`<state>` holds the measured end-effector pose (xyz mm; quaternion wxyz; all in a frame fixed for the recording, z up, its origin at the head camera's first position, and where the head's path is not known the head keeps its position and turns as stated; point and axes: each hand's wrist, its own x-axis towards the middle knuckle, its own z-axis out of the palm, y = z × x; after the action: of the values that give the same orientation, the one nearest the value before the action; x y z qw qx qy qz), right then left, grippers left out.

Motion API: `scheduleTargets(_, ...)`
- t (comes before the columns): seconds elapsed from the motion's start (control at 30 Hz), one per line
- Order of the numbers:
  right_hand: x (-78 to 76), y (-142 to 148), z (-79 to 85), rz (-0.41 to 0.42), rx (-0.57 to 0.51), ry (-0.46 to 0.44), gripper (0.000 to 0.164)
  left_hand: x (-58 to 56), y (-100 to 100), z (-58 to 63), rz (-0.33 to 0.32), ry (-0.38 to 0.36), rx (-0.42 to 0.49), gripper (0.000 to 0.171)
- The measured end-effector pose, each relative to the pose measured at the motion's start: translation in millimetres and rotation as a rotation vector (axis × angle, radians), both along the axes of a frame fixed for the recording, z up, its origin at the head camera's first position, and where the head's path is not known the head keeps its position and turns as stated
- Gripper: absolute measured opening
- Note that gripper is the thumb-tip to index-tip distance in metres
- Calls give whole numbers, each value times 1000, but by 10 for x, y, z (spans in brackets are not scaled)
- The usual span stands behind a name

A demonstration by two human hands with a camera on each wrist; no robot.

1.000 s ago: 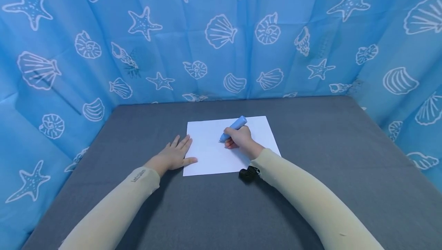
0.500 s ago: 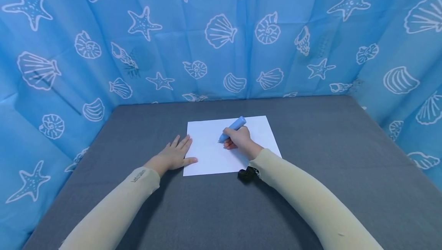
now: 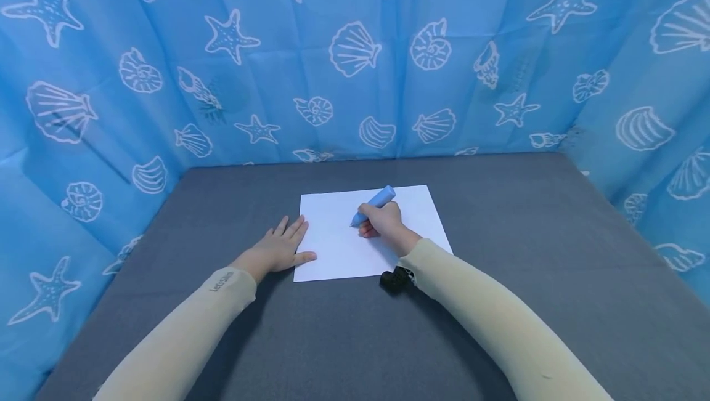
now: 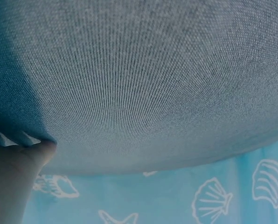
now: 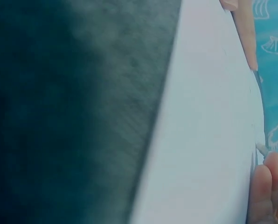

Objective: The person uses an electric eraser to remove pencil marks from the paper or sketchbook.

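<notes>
A white sheet of paper (image 3: 333,262) lies flat in the middle of the table. My right hand (image 3: 386,221) pinches a thick blue pen (image 3: 383,196), which slants with its narrow tip down at the sheet, left of the hand. In the right wrist view, the pen's pale tip (image 5: 261,148) shows just past my fingertips (image 5: 261,179). My left hand (image 3: 275,249) rests with spread fingers on the sheet's left edge, the thumb over the paper. Only part of that hand (image 4: 20,168) shows in the left wrist view.
Dark grey cloth (image 3: 310,339) covers the table. A blue curtain (image 3: 299,136) printed with shells and starfish surrounds its back and sides. Under my right wrist hangs a small black object (image 3: 394,281), close to the sheet's front edge.
My right hand and the pen have shifted very slightly left over the sheet, with the tip now a touch farther up. My left hand stays in place.
</notes>
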<state>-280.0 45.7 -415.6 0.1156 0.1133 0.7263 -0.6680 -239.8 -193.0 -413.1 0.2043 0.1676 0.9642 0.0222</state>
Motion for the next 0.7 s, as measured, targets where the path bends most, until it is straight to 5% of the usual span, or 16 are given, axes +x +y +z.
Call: scheduleTargets(0.7, 6, -7, -10, -12, -17, 4, 23, -6, -7, -12, -8, 7, 1, 88)
